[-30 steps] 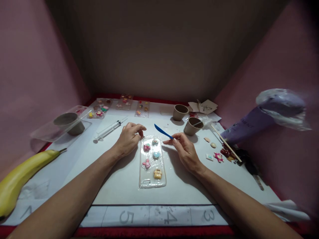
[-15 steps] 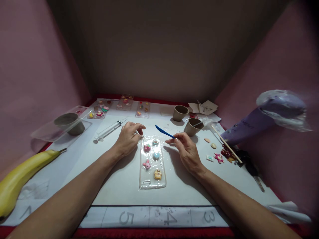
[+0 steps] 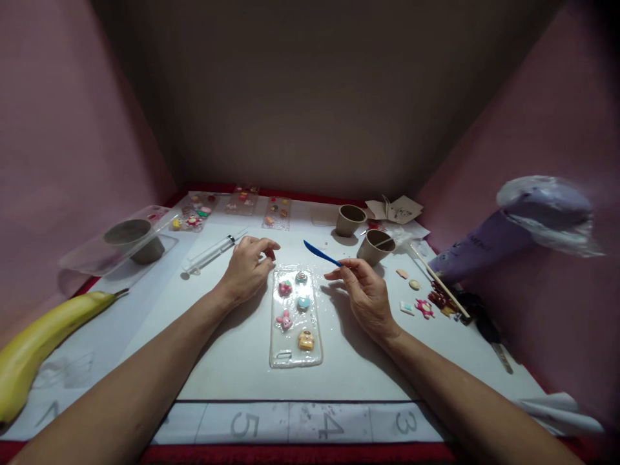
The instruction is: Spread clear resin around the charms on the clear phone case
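A clear phone case [image 3: 296, 352] lies flat in front of me, coated with something glossy. Small charms are set on it, among them a yellow bear-like one [image 3: 306, 340], a pink rabbit-like one [image 3: 285, 320] and a pale blue one [image 3: 303, 302]. Between thumb and fingers, my right hand [image 3: 365, 294] grips a blue plastic knife [image 3: 320, 252] just above and right of the case, its blade pointing up and left. My left hand [image 3: 248, 268] rests beside the case's upper left corner, fingers loosely bent, thumb and forefinger apart, holding nothing.
Left: a syringe [image 3: 208, 257], a cup [image 3: 154, 250] under a clear lid, and a banana [image 3: 58, 336]. More decorated cases [image 3: 278, 213] lie behind. Right: two brown cups [image 3: 349, 223], loose charms [image 3: 425, 308], a wooden stick [image 3: 443, 282] and a purple plastic-wrapped roll [image 3: 489, 242].
My right hand and the blue knife have shifted very slightly up and right. The left hand and the phone case look nearly the same.
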`<state>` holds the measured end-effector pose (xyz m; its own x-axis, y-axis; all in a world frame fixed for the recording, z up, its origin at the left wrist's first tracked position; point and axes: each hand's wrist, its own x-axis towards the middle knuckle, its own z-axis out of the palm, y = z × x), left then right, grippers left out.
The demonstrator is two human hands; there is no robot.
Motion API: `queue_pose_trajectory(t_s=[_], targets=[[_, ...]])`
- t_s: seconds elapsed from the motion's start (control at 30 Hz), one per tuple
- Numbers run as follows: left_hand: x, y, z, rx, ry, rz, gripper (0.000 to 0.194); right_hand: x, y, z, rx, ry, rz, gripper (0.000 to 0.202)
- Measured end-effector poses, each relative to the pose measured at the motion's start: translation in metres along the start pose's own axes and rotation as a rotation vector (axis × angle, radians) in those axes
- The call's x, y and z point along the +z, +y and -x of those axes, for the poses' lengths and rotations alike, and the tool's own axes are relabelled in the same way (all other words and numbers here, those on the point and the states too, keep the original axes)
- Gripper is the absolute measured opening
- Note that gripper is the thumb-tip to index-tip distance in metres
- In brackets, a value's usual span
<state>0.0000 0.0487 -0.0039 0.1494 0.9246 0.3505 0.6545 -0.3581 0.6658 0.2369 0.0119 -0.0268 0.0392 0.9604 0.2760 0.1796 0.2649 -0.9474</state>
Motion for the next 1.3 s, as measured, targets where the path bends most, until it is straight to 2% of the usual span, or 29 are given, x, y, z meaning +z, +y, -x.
queue_pose_trajectory(t_s=[0.23, 0.57, 0.73, 1.03, 1.3], targets=[[0.0, -0.002, 0.0, -0.009, 0.002, -0.001, 0.027, -0.001, 0.001, 0.001, -0.008, -0.041, 0.003, 0.026], [0.0, -0.003, -0.001, -0.059, 0.022, 0.017, 0.024, -0.003, 0.001, 0.001, -0.072, -0.031, 0.075, 0.018], [0.0, -0.004, -0.001, -0.073, 0.038, 0.007, 0.022, -0.003, 0.001, 0.0, -0.085, -0.015, 0.08, 0.016], [-0.001, -0.007, -0.002, -0.074, 0.06, -0.009, 0.02, -0.005, 0.003, -0.002, -0.197, 0.041, 0.181, 0.01], [-0.002, -0.011, -0.003, -0.06, 0.094, 0.048, 0.015, -0.005, 0.003, -0.002, -0.186, 0.049, 0.159, 0.011]])
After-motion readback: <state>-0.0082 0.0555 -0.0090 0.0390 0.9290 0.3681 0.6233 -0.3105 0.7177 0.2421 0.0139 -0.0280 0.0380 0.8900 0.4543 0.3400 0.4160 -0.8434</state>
